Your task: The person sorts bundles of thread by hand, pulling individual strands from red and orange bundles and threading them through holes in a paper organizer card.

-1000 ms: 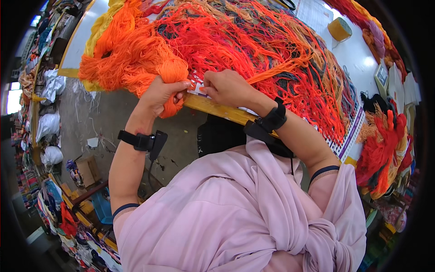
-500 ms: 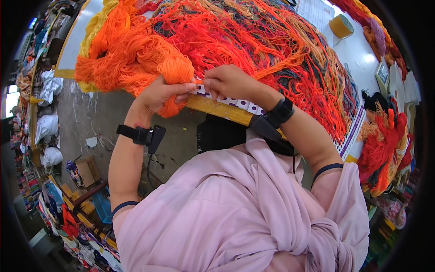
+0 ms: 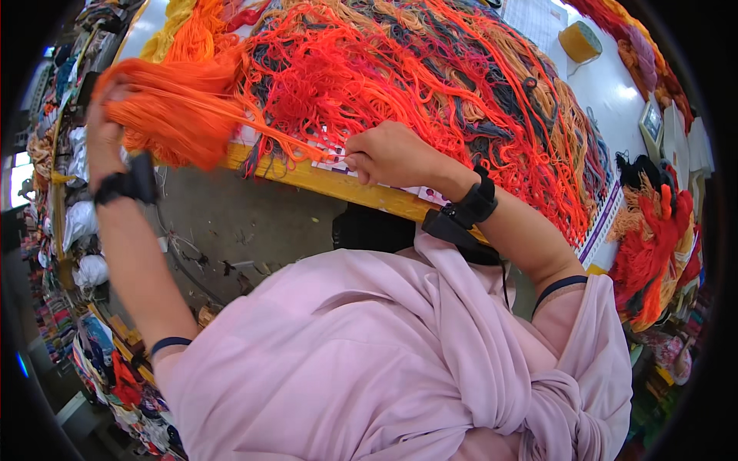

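Observation:
My left hand (image 3: 112, 100), smeared by motion, is out at the far left with its fingers in a thick hank of orange yarn (image 3: 181, 111). The hank fans over the table's near edge, partly blurred. From it a thin bundle of orange strands (image 3: 288, 142) runs right to my right hand (image 3: 388, 154). That hand is closed in a pinch at the end of the strands, just above the yellow table edge; its fingertips partly hide what they grip. Close beyond it spreads a big heap of loose red, orange, grey and tan yarn (image 3: 415, 69).
The table's yellow front edge (image 3: 307, 183) runs under both hands. A yellow tape roll (image 3: 579, 42) and a small device with a screen (image 3: 651, 124) sit at the right. Red and orange yarn (image 3: 653, 238) hangs off the right side. White bundles (image 3: 91, 270) line the left.
My left hand has swung far left and up, drawing the orange hank away from my right hand and stretching strands between them. My right hand stays nearly in place.

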Available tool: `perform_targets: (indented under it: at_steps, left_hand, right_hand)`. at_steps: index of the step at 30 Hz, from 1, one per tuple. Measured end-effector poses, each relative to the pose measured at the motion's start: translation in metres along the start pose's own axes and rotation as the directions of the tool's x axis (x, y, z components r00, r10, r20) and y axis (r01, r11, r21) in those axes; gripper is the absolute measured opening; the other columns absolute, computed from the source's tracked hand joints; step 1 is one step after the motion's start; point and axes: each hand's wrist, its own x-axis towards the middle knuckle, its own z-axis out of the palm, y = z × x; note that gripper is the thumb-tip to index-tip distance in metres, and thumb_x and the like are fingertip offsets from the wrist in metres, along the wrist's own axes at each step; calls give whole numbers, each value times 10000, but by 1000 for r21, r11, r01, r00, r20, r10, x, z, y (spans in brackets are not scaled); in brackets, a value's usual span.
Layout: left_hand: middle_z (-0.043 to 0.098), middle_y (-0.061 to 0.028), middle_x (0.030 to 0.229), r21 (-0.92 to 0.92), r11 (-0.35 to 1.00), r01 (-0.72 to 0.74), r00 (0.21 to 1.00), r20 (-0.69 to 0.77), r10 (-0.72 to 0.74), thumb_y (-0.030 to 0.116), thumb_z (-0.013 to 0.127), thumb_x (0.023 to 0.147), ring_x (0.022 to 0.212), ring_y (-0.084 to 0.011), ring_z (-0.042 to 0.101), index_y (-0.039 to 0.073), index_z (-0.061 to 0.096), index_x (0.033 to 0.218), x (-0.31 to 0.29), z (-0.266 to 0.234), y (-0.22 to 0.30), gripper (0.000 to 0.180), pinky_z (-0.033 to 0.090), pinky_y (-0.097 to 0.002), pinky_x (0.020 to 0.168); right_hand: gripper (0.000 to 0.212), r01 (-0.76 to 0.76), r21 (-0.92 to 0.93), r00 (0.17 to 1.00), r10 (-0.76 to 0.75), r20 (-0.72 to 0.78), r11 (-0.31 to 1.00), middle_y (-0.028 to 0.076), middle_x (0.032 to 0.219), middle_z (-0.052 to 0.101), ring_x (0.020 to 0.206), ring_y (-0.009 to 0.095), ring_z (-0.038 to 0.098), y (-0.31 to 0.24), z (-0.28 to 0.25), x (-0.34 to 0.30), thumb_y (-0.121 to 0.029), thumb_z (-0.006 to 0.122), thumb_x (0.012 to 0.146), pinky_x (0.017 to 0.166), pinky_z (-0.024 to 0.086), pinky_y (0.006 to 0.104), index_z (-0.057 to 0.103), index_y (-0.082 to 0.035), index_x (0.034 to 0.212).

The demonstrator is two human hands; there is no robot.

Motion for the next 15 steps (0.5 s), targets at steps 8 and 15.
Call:
perform_targets:
  at_steps: [8,15]
  left_hand:
    - [659,-27,842,605,751,-264,950,31,310,156,709,882,662,-68,601,35,636,1045,-9,106,121,216,522,-200,603]
    - [669,-63,882,365,928,-72,953,299,-44,199,682,908,701,-90,616,25,623,1079,-58,184,-180,251,477,-168,583]
  right_hand:
    - [224,80,771,994,5,-107,632,60,878,683,649,82,602,19,-12,-7,-163,504,993,563,458,230,635,1,1071]
    - [219,211,867,976,-58,-208,452,-8,746,560,617,31,449,30,-59,-31,-180,542,989,563,375,175,628,2,1076]
